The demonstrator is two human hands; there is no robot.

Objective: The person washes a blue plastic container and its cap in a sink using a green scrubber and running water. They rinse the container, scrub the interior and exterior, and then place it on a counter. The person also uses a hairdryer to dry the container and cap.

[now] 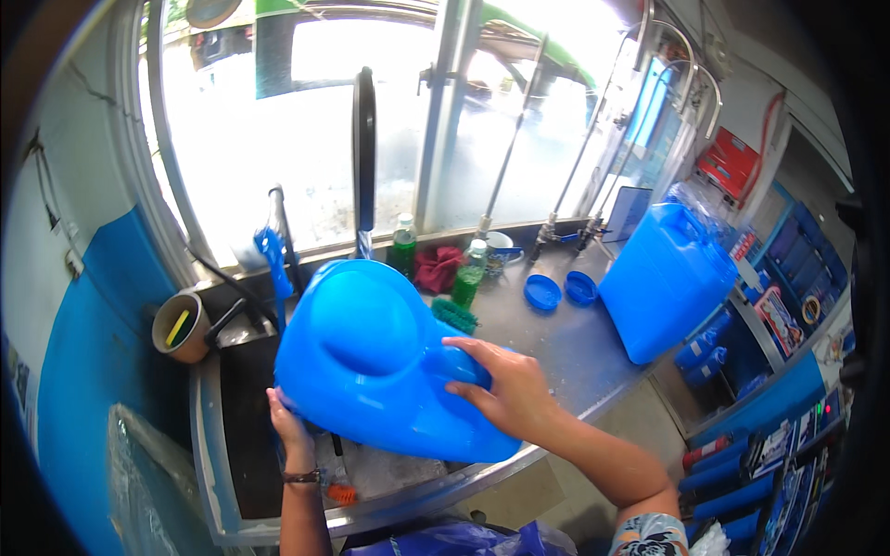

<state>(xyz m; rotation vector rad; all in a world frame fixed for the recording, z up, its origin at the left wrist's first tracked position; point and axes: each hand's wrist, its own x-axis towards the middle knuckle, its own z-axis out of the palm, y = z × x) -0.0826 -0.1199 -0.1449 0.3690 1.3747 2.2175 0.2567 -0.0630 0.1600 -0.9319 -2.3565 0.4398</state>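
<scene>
Over the sink: a big blue jug [371, 361] is held tilted above the steel sink [246, 435], which serves as the landmark for everything below.
Jug axis: its long axis slopes from upper left, toward the window, down to lower right, toward the person; the dented side faces the camera.
Right hand [505, 394]: fingers wrapped closed over the jug's lower right end, on top of it, nearer the camera than the left.
Left hand [292, 431]: under the jug's lower left edge, above the sink's basin; the fingers are hidden behind the plastic, so I cannot tell how they curl, only that they bear against it.
Behind the sink: a blue brush [272, 255] and a black tap [363, 148] rise close to the jug's upper end.
Right of the sink: on the worktop [565, 347] lie a green scrub brush [454, 315], a green bottle [402, 246], a red cloth [438, 269] and two blue caps [561, 290]; farther right stands a second blue jug [663, 278].
Left of the sink: a brown cup [182, 326].
</scene>
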